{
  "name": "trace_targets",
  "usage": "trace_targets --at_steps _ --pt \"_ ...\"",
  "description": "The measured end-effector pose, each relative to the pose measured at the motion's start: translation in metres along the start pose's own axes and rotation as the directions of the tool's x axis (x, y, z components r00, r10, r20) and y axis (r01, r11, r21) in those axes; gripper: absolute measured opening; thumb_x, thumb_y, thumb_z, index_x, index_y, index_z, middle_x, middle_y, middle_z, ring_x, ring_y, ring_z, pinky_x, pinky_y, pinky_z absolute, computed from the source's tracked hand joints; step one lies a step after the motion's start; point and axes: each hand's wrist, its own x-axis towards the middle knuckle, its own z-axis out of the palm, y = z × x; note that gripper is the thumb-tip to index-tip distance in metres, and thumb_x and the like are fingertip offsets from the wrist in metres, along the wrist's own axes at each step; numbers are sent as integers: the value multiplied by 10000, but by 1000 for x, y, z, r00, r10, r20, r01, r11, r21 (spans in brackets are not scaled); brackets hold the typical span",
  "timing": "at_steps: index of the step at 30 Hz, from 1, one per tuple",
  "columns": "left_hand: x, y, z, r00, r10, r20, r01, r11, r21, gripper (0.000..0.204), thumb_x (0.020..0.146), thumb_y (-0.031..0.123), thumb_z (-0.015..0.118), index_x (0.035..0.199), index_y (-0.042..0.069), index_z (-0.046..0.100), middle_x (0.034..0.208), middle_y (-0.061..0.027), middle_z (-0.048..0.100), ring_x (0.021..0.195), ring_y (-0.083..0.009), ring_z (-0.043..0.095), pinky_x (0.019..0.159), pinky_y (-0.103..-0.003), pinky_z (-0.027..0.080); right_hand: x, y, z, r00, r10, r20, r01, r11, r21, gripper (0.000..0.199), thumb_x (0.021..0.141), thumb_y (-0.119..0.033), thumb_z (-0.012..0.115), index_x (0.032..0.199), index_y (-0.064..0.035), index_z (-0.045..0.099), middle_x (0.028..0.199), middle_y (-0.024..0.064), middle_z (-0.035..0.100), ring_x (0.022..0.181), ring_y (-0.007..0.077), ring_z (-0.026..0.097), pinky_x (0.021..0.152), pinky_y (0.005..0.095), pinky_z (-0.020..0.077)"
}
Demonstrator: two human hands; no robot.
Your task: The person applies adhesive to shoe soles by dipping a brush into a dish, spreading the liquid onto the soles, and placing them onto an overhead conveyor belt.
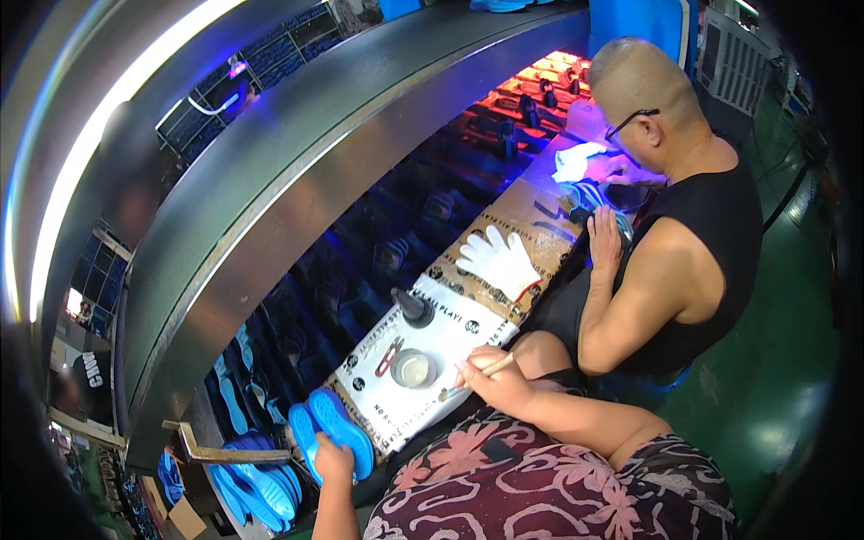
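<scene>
My left hand [334, 460] is closed on a pair of bright blue shoe soles [346, 429] at the front left corner of the work surface. Between the fingers of my right hand [493, 382] is a brush [499, 364] with a pale wooden handle, its tip pointing down and left beside a small round bowl [397, 379]. The bowl holds a whitish liquid. Left of it lie red-handled snips [384, 362]. Behind the bowl stands a dark bottle [413, 309] with a tapered top. All three rest on white printed sheeting [396, 409].
A white glove [498, 261] lies farther along the cardboard-covered ledge [468, 270]. To the right sits a co-worker [684, 243] handling a shoe under bluish light. A long machine hood [297, 162] arches over rows of dark footwear. More blue soles [256, 486] are stacked at lower left.
</scene>
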Motion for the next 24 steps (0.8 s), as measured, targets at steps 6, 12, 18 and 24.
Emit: trace_targets --at_steps 6,12,18,24 --pt "17 -9 -8 998 46 50 -47 999 23 432 691 215 657 1067 28 555 887 -208 656 808 -385 638 711 -473 507 -9 -1 7 971 229 -67 -220 968 123 309 930 -156 546 684 8 639 642 65 626 609 131 590 576 286 469" --pt "11 -11 -8 989 38 142 -26 996 -83 514 771 204 581 1228 29 423 949 -253 640 817 -422 630 726 -501 495 3 1 13 948 295 -119 -302 952 -42 320 945 -232 545 734 -27 670 658 22 604 611 89 536 586 249 442" --pt "-14 -13 -5 849 154 506 521 -83 -849 431 816 95 576 1214 -21 456 929 -99 631 795 -215 647 628 -309 524 47 16 41 998 40 58 -28 980 -195 273 891 -186 586 711 9 651 678 116 631 658 222 598 637 320 453" --pt "-41 -3 -21 708 209 675 701 -327 -634 369 825 59 602 1163 -45 497 1025 -112 614 818 -198 641 657 -314 564 66 55 76 961 -50 271 163 896 -412 225 816 -229 651 684 -47 661 657 86 611 660 278 573 670 373 439"
